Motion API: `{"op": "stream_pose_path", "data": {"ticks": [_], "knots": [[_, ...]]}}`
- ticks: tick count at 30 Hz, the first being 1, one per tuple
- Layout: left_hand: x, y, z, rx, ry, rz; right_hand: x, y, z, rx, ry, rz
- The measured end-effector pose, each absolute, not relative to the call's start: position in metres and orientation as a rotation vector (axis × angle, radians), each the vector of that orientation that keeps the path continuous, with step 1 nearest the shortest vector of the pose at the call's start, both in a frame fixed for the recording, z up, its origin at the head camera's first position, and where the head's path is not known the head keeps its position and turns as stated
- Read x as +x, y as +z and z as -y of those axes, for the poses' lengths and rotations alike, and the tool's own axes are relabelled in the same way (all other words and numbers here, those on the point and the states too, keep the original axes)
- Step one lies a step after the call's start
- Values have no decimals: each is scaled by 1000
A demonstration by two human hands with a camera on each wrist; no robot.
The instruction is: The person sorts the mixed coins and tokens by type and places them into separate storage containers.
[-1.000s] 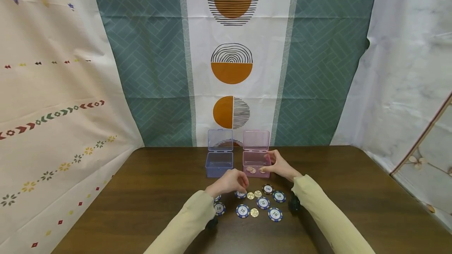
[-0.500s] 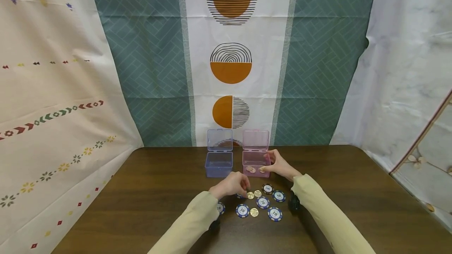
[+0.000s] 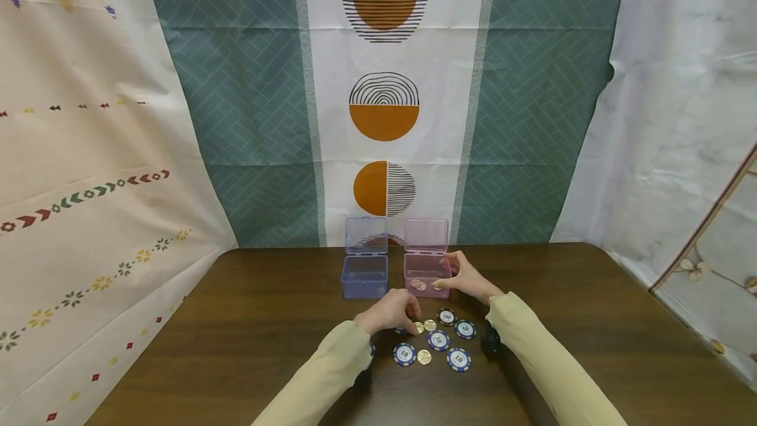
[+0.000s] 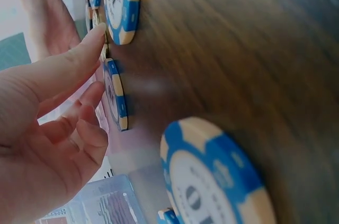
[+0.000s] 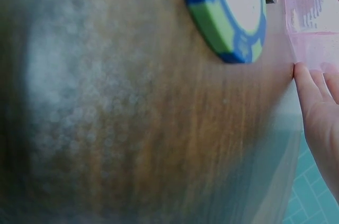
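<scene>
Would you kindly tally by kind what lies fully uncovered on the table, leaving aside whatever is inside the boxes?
Poker chips: 5
Gold coins: 3
Open lidded boxes: 2, the blue box and the pink box
Total: 10
Chips mostly hidden under the left hand and its sleeve are not counted.

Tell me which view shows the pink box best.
Head view: the whole pink box shows, lid up, gold coins inside, right hand at its right side. Right wrist view shows only a blurred pink wall by the fingertips. Left wrist view shows no clear pink box.
</scene>
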State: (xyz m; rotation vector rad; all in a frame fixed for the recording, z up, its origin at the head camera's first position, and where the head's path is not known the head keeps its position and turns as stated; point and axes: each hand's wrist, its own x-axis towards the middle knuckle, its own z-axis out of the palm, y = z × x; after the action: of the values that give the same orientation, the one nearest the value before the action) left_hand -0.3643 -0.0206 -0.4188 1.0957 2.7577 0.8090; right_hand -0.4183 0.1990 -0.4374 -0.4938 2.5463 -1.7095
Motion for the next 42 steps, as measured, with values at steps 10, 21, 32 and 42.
{"op": "stream_pose_path", "data": {"ticks": [10,21,32,42], "knots": [[-366,-421,19,1072,731,-2816,-418,-437,-198,-482,-1673,-2575],[-362,-420,13,1003,625,-2869,-419,-438,-199,-500,-1655,-2587],[-363,-419,10,1107,797,-2774,-418,-438,-200,-530,-1685,-2567],[-362,-419,10,1165,876,-2732,-413,-433,-198,-519,-1673,-2564]]}}
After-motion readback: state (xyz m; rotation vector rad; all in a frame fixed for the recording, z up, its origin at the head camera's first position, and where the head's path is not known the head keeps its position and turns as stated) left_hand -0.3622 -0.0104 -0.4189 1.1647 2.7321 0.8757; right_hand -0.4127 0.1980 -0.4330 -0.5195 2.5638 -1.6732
